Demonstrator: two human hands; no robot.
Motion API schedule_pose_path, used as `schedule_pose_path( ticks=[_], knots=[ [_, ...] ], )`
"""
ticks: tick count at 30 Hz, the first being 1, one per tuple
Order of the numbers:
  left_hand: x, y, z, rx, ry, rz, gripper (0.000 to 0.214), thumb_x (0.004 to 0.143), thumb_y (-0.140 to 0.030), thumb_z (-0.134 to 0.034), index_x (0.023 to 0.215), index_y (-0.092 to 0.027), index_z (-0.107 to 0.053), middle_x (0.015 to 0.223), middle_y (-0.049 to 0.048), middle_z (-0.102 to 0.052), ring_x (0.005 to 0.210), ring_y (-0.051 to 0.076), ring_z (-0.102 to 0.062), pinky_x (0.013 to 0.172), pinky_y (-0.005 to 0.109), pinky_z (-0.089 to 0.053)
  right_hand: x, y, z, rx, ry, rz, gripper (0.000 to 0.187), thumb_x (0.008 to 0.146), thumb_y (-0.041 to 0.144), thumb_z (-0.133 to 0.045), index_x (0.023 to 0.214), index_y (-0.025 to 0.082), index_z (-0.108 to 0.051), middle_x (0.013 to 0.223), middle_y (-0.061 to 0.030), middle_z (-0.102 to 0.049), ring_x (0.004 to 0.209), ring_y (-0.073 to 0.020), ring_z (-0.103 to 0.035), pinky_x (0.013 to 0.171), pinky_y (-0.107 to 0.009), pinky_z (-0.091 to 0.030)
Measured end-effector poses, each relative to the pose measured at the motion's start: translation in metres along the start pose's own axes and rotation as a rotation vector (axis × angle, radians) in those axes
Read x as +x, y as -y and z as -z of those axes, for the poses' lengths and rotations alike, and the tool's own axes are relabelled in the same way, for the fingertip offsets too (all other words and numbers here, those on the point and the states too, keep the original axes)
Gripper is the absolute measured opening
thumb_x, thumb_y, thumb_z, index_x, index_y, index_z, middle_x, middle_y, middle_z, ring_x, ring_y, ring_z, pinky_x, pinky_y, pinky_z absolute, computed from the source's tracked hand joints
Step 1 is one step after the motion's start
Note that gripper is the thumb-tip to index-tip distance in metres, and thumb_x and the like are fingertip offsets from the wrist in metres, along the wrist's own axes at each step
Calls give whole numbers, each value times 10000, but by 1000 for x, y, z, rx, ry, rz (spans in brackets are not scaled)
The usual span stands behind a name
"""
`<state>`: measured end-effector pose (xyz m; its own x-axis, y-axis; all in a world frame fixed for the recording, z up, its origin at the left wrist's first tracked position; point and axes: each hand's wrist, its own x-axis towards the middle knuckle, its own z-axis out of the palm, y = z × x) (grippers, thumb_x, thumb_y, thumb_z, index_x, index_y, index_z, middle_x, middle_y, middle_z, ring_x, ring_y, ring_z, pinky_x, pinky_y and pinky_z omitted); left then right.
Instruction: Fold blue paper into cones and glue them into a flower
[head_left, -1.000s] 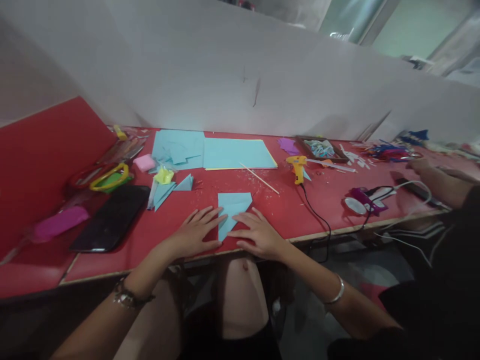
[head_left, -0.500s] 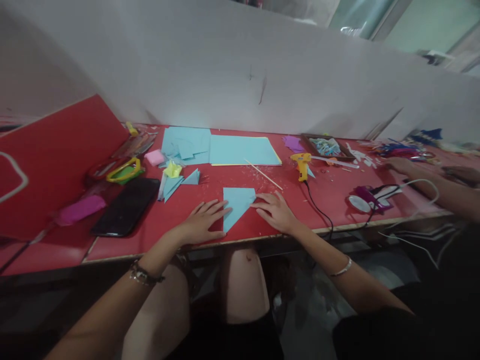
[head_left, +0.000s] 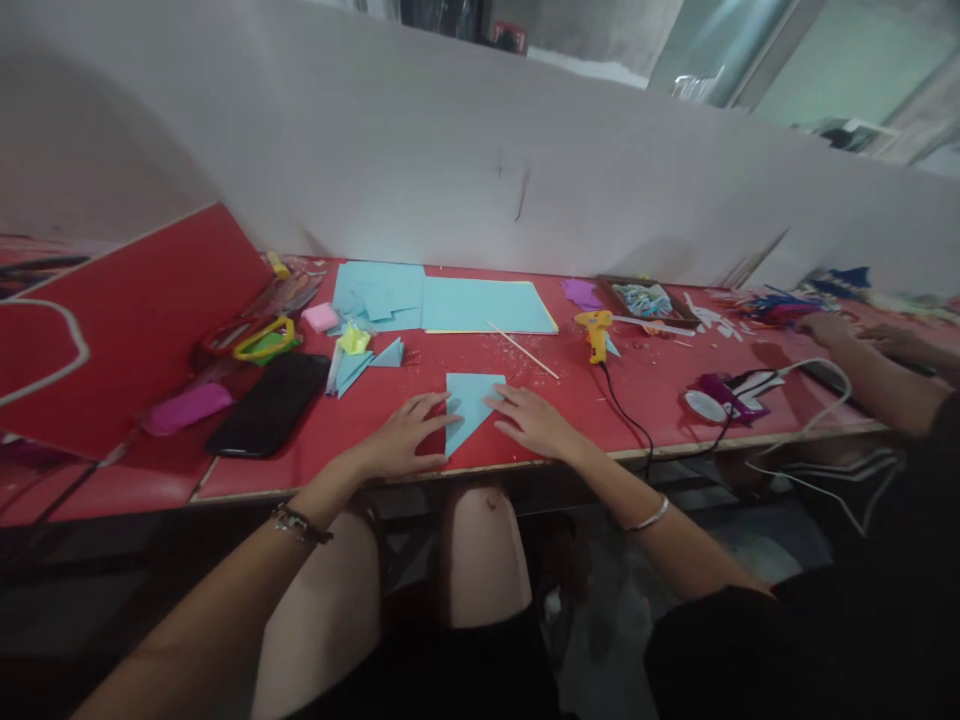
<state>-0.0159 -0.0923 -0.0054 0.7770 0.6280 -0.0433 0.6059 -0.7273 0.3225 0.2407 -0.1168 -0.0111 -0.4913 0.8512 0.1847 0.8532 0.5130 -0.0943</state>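
Note:
A light blue sheet of paper (head_left: 466,408), folded to a slanted edge on its right, lies flat near the front edge of the red table (head_left: 420,432). My left hand (head_left: 411,432) rests at the sheet's left side, its fingers spread and the tips on the paper. From the right, my right hand (head_left: 534,420) touches the upper right part of the sheet, fingers stretched out. Small folded blue paper pieces (head_left: 358,366) lie to the upper left, beside a crumpled yellow item (head_left: 354,340). Behind the sheet is a thin pale stick (head_left: 523,350).
Blue paper stacks (head_left: 487,305) lie at the back. A yellow glue gun (head_left: 596,335) with a black cord is on the right, near a tray of small pieces (head_left: 649,300). On the left are a black phone (head_left: 270,405) and a red board (head_left: 135,330). Another person's hands (head_left: 832,328) are far right.
My right hand's fingertips have shifted left and down over the paper's slanted side. My left hand stays at the left edge. The camera view has tilted slightly.

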Motion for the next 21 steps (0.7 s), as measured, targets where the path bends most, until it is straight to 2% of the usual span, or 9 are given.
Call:
schedule_pose_path(
  ticks=[3,5,8,11,13,15,17,19,21],
  knots=[
    [-3,-6,-1,-22,-125,-61,532,765,-328,-518,1276,-238,-400,1390,104,-281,1285,256,-233,1021,432,-278,-6,19,-7,-63,14,-65,417,891,378,-316,1261,232,-440,1318,-109,-419,1207,-218,-370,1026,-457,-171],
    [-3,-14,-2,-18,-189,-91,506,773,-300,-507,1263,-229,-405,1376,105,-291,1272,254,-251,1009,429,-298,-9,32,-8,-94,-4,-135,419,882,395,-332,1252,238,-449,1261,-124,-458,1152,-243,-399,997,-495,-153],
    [-1,-28,-6,28,-230,-111,527,777,-336,-508,1275,-223,-378,1353,99,-335,1251,253,-285,1011,431,-290,-10,51,-5,-67,-16,-198,427,858,398,-385,1228,202,-470,1120,-139,-521,1050,-257,-436,912,-467,-234],
    [0,-34,-14,89,-221,-96,600,753,-346,-542,1298,-196,-338,1285,96,-434,1196,253,-359,1002,435,-291,-9,62,0,76,-31,-204,322,875,313,-363,1076,182,-578,955,-98,-585,931,-200,-499,903,-431,-238],
    [-2,-31,-19,124,-198,-93,610,735,-329,-563,1288,-182,-353,1261,98,-462,1176,261,-381,990,433,-299,-9,60,3,189,-48,-153,304,879,226,-336,1034,199,-597,918,-61,-612,905,-162,-521,931,-407,-227],
    [-5,-26,-20,147,-170,-115,610,719,-309,-577,1279,-188,-369,1273,97,-453,1181,267,-375,976,420,-314,-10,52,5,248,-54,-54,324,858,188,-363,1120,208,-552,1055,-61,-597,1005,-160,-498,955,-376,-237],
    [-9,-20,-18,150,-158,-143,592,719,-296,-574,1271,-207,-377,1282,86,-446,1181,256,-378,964,401,-326,-13,42,5,235,-12,29,382,834,216,-412,1207,196,-491,1273,-82,-471,1175,-187,-387,977,-360,-250],
    [-13,-18,-15,149,-170,-152,541,723,-299,-571,1234,-219,-413,1256,76,-468,1155,241,-408,950,386,-338,-17,37,2,191,56,42,444,828,310,-441,1260,208,-436,1363,-84,-371,1254,-220,-296,1010,-407,-217],
    [-15,-21,-13,173,-204,-134,486,723,-325,-579,1179,-205,-458,1200,80,-505,1114,240,-442,923,383,-355,-20,38,0,131,100,38,525,807,411,-470,1290,222,-394,1372,-95,-349,1265,-246,-277,1029,-474,-159]
  ],
)
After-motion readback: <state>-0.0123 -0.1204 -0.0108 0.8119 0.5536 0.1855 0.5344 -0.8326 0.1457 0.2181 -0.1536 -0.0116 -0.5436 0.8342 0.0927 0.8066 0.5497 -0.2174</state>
